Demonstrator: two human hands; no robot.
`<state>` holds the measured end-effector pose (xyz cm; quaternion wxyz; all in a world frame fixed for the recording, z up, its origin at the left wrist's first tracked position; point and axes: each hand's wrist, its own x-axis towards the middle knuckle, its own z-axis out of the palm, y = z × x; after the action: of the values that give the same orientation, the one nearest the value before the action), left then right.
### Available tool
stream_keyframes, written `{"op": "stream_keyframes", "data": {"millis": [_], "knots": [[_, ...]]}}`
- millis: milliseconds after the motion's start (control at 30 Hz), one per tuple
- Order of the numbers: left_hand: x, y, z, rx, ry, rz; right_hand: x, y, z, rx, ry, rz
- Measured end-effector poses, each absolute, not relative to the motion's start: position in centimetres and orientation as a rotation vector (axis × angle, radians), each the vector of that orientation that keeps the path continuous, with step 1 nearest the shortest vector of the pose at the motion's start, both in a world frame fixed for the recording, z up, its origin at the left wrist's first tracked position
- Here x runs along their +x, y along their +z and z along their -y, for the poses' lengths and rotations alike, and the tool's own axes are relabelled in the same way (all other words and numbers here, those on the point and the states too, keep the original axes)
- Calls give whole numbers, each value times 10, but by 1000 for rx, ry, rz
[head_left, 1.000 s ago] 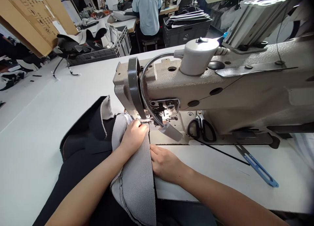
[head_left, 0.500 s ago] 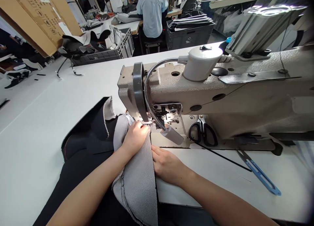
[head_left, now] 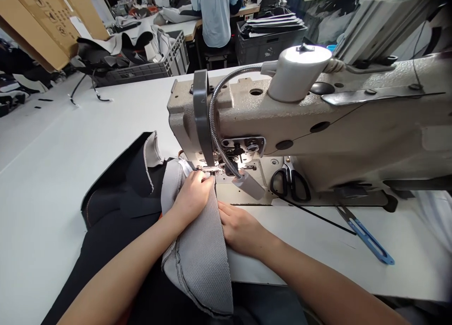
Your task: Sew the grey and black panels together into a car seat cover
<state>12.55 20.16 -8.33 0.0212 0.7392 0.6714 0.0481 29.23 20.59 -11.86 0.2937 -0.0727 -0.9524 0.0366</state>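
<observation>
A grey mesh fabric piece [head_left: 205, 254], joined to black fabric [head_left: 116, 235], runs up to the needle area of a beige sewing machine [head_left: 243, 118]. My left hand [head_left: 194, 193] lies on the grey fabric just before the presser foot, thumb and fingers closed on its edge. Right of the fabric, my right hand [head_left: 240, 228] rests with its fingers together, gripping the right edge of the grey piece. The fingertips of the right hand are partly hidden at that edge. A lit lamp on a flexible metal neck [head_left: 249, 185] shines at the needle.
Black-handled scissors [head_left: 290, 181] lie on the machine bed. A blue-handled cutter [head_left: 370, 240] and a black strip [head_left: 318, 215] are at right. Behind are a filled grey crate [head_left: 141, 73], a cardboard box [head_left: 52, 24] and a seated person in light blue [head_left: 213, 17].
The view has shifted slightly, so the machine and background sit higher. The lower end of the grey fabric has swung a little to the right. Both hands keep their hold.
</observation>
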Motion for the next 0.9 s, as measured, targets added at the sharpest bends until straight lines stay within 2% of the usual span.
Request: {"op": "stream_keyframes", "data": {"millis": [333, 767, 900], "knots": [[127, -84, -195, 2193, 320, -2046, 293, -116, -204, -172, 65, 2545], [135, -84, -204, 2284, 197, -2179, 293, -114, -210, -257, 364, 2485], [149, -64, -187, 2212, 145, -1936, 300, -118, -210, -93, 353, 2563]]}}
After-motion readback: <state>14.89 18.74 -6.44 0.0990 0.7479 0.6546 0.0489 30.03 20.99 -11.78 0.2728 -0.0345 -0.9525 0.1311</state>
